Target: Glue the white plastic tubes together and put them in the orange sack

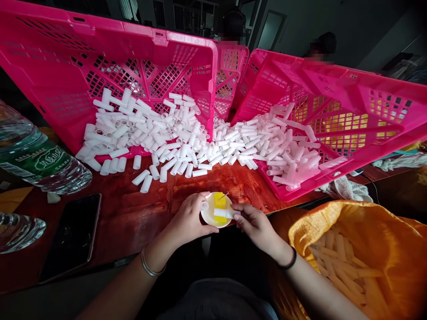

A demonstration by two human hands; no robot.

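- Left hand: fingers curled, thumb spread apart below; a short white tube is held in the fingers, its open end showing. Whether this hand also touches the bowl cannot be told.
- Right hand: thumb and fingers closed in a pinch on the end of a longer white piece, which lies roughly level above the bowl.
- Small white bowl: between the hands, at the near edge of the tabletop. It contains a yellow block; a thin stick slants across its far side.
- Wrists: silver bangles on the left, a dark band on the right.
- Loose white tubes: heaped beyond the bowl, spilling from two pink crates, left and right, tipped with open sides toward the person.
- Left side: dark phone lying flat; green-labelled bottle beyond it; a second clear bottle, partly in view.
- Right side: open orange sack holding long pale tubes; whitish cloth behind it.
- Background: two people, mostly hidden behind the crates.
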